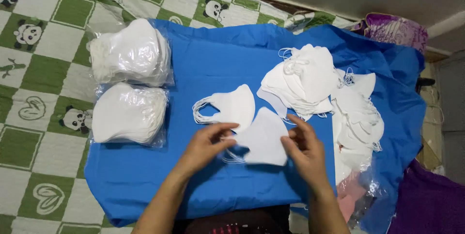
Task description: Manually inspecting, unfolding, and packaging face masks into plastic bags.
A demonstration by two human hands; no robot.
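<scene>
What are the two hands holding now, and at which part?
Both hold one folded white mask: left hand at its left edge near the ear loops, right hand at its right edge.

forearms: cut off at bottom edge | mask (264, 139): edges hidden under left hand (206, 147), right hand (302, 149)

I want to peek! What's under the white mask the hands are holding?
Under the folded white fabric face mask, held by the left hand and right hand, lie its thin white ear loops and the blue cloth sheet. Anything directly beneath the mask is covered.
</scene>
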